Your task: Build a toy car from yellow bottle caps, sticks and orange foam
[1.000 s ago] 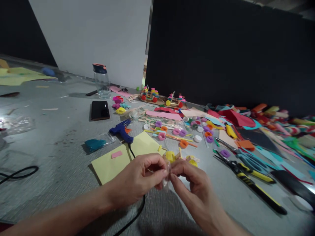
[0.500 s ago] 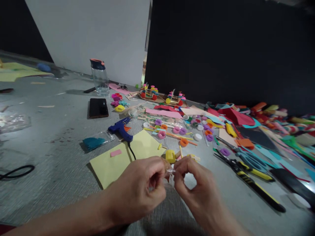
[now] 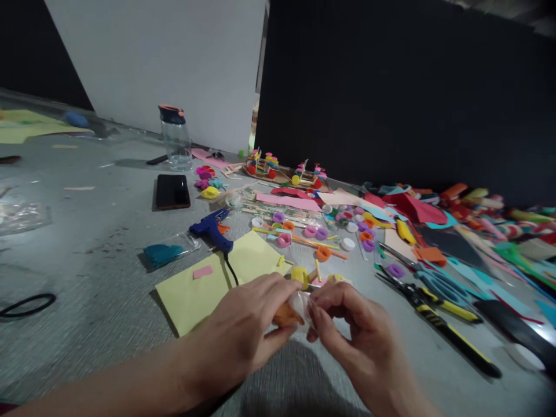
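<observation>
Gripping an orange lump [image 3: 286, 315] in the left hand [image 3: 241, 318] and pinching clear plastic [image 3: 301, 303] in the right hand [image 3: 354, 324] over the bench [image 3: 108, 313], now showing more orange than half a second ago, seemingly loosening the plastic.

No text, label, brand, number or sign can be read. Green marks on the clear wrapper [image 3: 257, 207], at the far middle, are too small to make out; whether they are letters cannot be told. The faint greenish marks on the yellow sheet [image 3: 19, 132], at the far left, are too blurred to read. No lettering can be made out on the bottle [image 3: 177, 145], phone [image 3: 172, 192] or glue gun [image 3: 214, 230], left of the middle, or on the pliers [image 3: 456, 339], near right.
</observation>
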`<state>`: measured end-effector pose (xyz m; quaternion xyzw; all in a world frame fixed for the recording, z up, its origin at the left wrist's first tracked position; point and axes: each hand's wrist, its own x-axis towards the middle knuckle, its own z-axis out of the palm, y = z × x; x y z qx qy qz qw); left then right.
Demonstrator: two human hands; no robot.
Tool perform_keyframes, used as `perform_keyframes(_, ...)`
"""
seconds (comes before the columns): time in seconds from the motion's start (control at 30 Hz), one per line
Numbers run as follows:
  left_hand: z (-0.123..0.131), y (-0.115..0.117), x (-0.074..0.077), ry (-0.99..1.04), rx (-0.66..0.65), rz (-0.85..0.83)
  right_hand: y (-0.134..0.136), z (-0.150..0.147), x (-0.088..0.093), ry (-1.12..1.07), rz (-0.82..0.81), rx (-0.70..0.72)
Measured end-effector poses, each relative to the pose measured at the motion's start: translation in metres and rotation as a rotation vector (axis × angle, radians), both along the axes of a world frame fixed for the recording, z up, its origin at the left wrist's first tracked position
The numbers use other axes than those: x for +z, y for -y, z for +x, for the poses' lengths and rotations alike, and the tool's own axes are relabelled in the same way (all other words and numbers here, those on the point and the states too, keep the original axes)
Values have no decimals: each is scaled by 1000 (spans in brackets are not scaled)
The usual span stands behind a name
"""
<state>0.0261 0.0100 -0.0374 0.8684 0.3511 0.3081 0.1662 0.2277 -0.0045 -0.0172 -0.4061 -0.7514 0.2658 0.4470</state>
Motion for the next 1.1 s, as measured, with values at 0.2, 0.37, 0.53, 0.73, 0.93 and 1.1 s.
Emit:
perform_keyframes(0.2, 0, 1, 2, -42, 22, 73, 0, 6, -3, 122, 156, -19)
perform_keyframes(0.37, 0, 1, 4, -69, 38, 7, -2, 8, 3, 188, 121, 91)
perform_keyframes(0.53, 1, 0, 3, -102, 31, 1, -1, 7, 2, 187, -6, 113)
perform_keyframes(0.73, 3, 2, 6, -124, 30, -46, -2, 7, -1, 18, -162, 176)
perform_keyframes(0.93, 3, 4, 8, -112, 90, -89, -3, 4, 0, 82, -170, 188)
perform_keyframes(1.1, 2, 3, 4, -122, 73, -79, -5, 2, -2, 176, -120, 224)
